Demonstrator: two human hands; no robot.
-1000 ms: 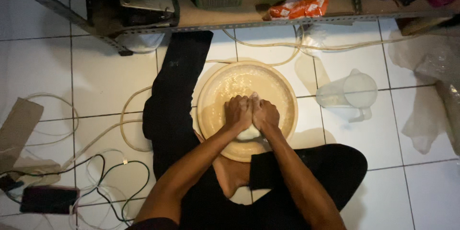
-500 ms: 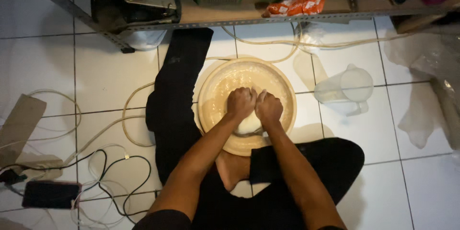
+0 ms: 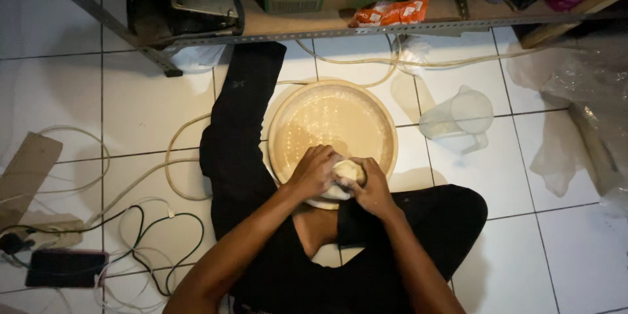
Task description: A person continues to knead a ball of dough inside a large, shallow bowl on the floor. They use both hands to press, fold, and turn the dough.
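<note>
Left hand [image 3: 315, 171]: fingers curled round the left side of the dough ball [image 3: 347, 174], gripping it.
Right hand [image 3: 373, 186]: fingers wrapped over the dough's right and lower side, closed on it.
Dough ball: pale, held between both hands at the near edge of the round tray [image 3: 307, 118].
Round tray: shallow, flour-dusted, resting on the tiled floor [image 3: 137, 98] between the person's legs.
Surroundings: clear plastic jug [image 3: 461, 118] right of the tray; cables [image 3: 131, 235] and dark phone [image 3: 65, 267] to the left.

A person sits on the tiled floor [image 3: 575, 255] with a round basin [image 3: 333, 121] between the legs, a jug [image 3: 461, 118] to its right, cables [image 3: 131, 222] and a phone [image 3: 65, 268] to its left, shelving [image 3: 340, 23] beyond.
</note>
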